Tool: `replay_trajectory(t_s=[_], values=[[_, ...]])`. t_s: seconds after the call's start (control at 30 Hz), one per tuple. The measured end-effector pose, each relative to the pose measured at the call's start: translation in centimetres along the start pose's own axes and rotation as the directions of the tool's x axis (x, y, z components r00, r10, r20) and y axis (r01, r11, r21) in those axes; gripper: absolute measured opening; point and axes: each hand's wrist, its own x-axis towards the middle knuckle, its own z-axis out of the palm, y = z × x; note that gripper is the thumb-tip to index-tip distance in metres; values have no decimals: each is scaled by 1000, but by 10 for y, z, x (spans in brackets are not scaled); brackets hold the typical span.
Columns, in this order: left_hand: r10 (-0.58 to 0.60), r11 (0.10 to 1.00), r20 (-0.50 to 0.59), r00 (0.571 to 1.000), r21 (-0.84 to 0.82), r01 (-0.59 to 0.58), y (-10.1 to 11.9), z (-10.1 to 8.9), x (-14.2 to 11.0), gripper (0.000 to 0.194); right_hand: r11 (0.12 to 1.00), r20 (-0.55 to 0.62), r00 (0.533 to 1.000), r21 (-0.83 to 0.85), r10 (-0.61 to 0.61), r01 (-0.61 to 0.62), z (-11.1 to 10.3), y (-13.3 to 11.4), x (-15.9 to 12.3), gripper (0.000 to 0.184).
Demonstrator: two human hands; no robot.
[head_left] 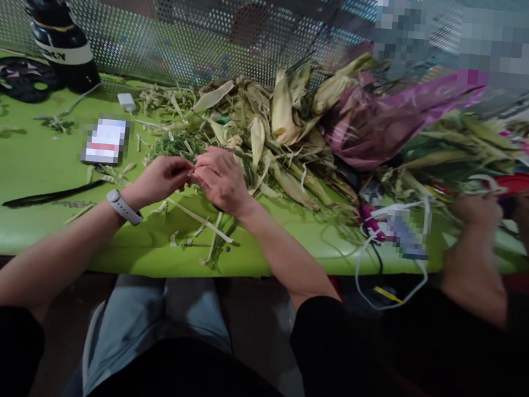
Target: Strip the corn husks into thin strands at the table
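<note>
Desk: green desk (26, 165) ran across the view, with a perforated metal screen behind it.
Husk heap: pile of corn husks (279, 138) lay on the desk, just beyond the person's hands; it serves as the landmark here.
Purple bag: crumpled bag (382, 122) rested on the right end of the husk heap.
Co-worker: another person's hand (476, 211) worked right of the husk heap, blurred.
Phone: phone (106, 140) lay left of the husk heap, flat on the desk.
Black strip: long dark strip (52, 195) lay further left and nearer the desk edge.
Green stalks: bundle of thin stalks (224, 232) lay at the near foot of the husk heap, its long axis running from the hands toward the person, its upper end hidden under the palms.
Left hand: left hand (162, 177), watch on the wrist, sat just left of the stalks' upper end, fingers curled inward; its grip was narrow, pinching something too small to tell.
Right hand: right hand (222, 179) was directly over the stalks, so the nearer of the two, back upward, wrist bent; fingertips met the left hand's, grip closed, contents hidden.
</note>
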Motion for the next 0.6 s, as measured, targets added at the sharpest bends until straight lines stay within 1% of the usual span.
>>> replay_trajectory(t_s=[0.07,0.13,0.2,0.27,0.33,0.43,0.53,0.6], values=[[120,983,30,992,135,-122,0,4,-2,20,999,-18,999,-3,32,-32,0,4,0,28],[261,934,65,963,235,-269,0,6,-3,20,997,-32,997,7,74,-74,-1,10,1,31],[360,885,115,926,270,-378,-1,6,-3,22,993,-24,994,41,108,-107,-2,14,2,34],[397,868,159,904,256,-426,-2,5,-3,24,988,-21,992,88,127,-125,-4,16,3,37],[393,877,171,904,226,-424,-3,4,-2,23,984,-23,993,136,120,-116,-5,13,4,38],[328,917,199,924,169,-362,-4,5,-1,20,981,5,998,184,68,-68,-4,9,5,37],[219,967,288,932,63,-246,-2,6,-2,23,978,56,998,203,35,-45,0,10,4,37],[145,989,326,934,-37,-140,0,7,-3,23,973,81,995,219,52,-69,2,14,4,37]])
